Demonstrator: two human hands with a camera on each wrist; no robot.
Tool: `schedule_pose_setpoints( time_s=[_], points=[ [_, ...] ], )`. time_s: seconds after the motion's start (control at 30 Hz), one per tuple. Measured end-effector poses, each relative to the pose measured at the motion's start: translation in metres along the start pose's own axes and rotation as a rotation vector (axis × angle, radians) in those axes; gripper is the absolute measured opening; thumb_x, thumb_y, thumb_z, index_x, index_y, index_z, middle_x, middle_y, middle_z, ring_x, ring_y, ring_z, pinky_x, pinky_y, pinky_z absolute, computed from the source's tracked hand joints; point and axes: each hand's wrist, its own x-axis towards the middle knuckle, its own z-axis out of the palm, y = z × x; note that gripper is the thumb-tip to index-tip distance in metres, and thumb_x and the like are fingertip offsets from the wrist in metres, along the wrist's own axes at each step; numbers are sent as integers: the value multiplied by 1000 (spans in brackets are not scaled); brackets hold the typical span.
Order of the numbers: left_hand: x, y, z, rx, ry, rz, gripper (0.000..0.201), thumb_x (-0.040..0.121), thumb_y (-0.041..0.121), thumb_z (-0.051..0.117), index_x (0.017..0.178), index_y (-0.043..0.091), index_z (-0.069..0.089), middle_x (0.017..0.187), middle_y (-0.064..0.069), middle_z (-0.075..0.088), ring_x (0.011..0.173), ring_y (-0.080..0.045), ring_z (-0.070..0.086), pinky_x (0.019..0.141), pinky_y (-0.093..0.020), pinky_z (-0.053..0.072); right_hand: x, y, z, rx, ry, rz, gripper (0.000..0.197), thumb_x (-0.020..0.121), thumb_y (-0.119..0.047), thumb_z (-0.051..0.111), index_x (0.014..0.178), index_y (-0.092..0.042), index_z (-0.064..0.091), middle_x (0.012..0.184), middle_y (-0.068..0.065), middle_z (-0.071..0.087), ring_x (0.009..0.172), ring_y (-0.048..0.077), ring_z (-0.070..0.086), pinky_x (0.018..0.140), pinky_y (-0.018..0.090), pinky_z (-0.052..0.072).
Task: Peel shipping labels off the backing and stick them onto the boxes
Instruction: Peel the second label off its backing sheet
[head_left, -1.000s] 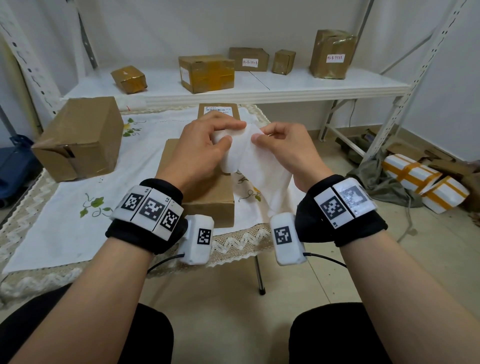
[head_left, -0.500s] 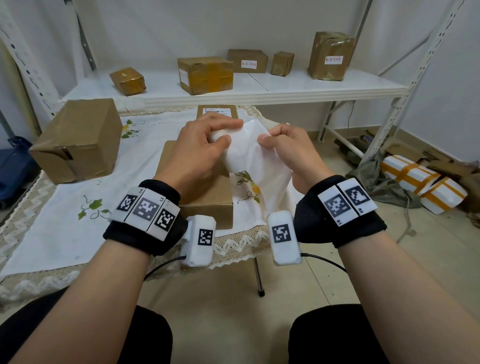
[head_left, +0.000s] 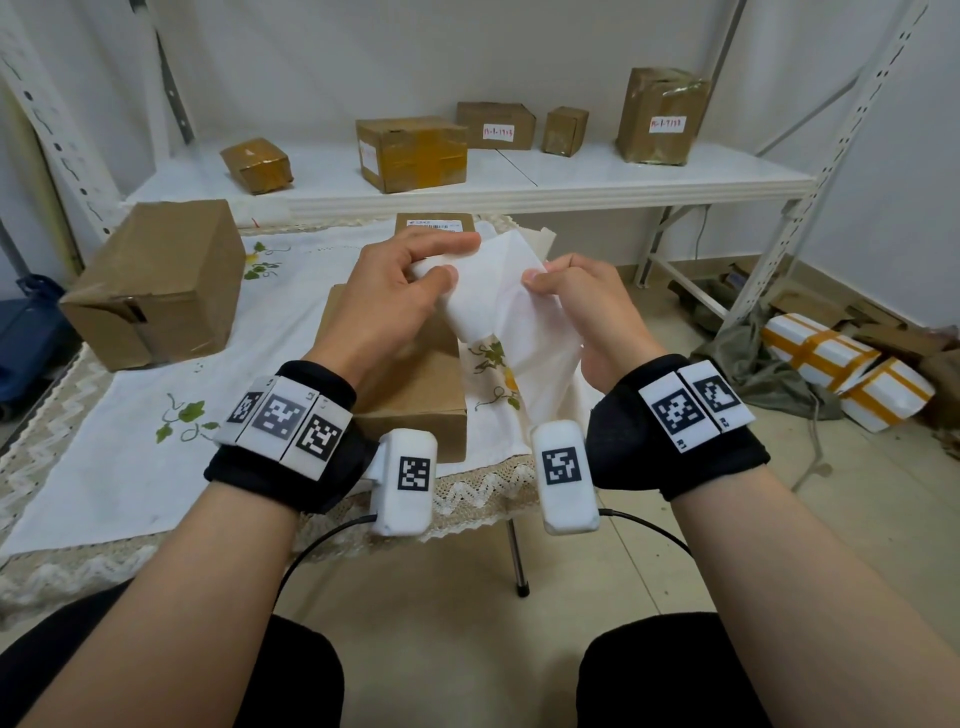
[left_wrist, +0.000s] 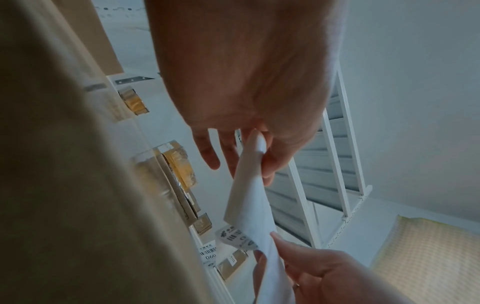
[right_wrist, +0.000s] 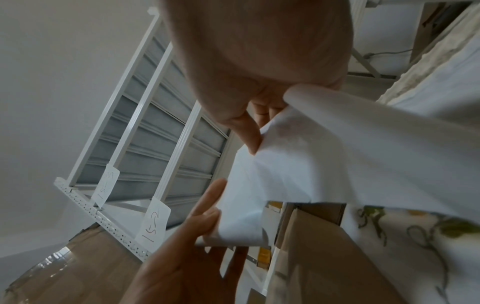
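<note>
White paper fills the space between both hands: a shipping label (head_left: 441, 273) and its translucent backing sheet (head_left: 524, 338), held in the air above the flat cardboard box (head_left: 415, 400) that lies on the embroidered tablecloth (head_left: 130, 415). From the head view only blank white surfaces show, and the backing droops toward 5 o'clock under the right hand (head_left: 587, 312), thin enough that the cloth's leaf print reads through it. The left wrist view adds what the head camera cannot see: barcode print on the curled underside of the label (left_wrist: 235, 236), and the left hand's thumb (left_wrist: 270, 164) pressed against the folded edge of the label while the other fingers hang loosely spread. The right wrist view shows the right thumb (right_wrist: 246, 131) nipping a corner of the backing against the fingers behind it, with the sheet fanning out toward 4 o'clock. So the left hand (head_left: 395, 291) pinches the label between thumb and forefinger, and the right hand pinches the backing, knuckles curled. At 12 o'clock beyond the hands lies a small box already labelled (head_left: 434, 224); at 10 o'clock stands a larger box (head_left: 161, 280); more parcels sit on the white shelf (head_left: 571, 176).
</note>
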Motion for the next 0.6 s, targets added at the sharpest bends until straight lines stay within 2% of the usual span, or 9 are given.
schedule_pose_setpoints(
  time_s=[0.2,0.3,0.37,0.5,0.6],
  points=[
    [1,-2,0,-69,16,-54,35,96,10,58,116,31,77,131,19,65,122,-10,58,110,-38,47,-2,-2,-1,82,-5,34,24,96,-5,64,77,-14,52,76,0,62,65,12,57,42,9,39],
    [1,-2,-1,-92,11,-83,35,96,12,58,114,35,78,130,22,65,121,-11,59,111,-41,47,-2,-2,0,85,-3,53,14,96,-8,65,88,-13,55,77,1,63,67,14,58,50,15,45],
    [1,-2,-1,-95,9,-93,35,96,13,58,114,36,78,132,20,64,122,-11,58,111,-42,47,-1,-2,0,81,2,54,13,96,-9,66,88,-14,55,80,1,63,70,16,59,58,22,45],
    [2,-1,-1,-125,10,-110,35,97,10,57,114,33,78,132,17,65,125,-11,57,112,-41,47,-1,-1,-1,108,-1,52,11,96,-8,65,93,-12,55,85,4,63,77,19,59,65,24,46],
    [2,0,-1,-131,8,-114,35,97,10,57,115,32,78,132,15,66,126,-12,57,112,-41,47,-1,0,-1,152,-9,54,10,97,-6,64,98,-11,54,82,3,63,71,16,60,54,17,48]
  ],
)
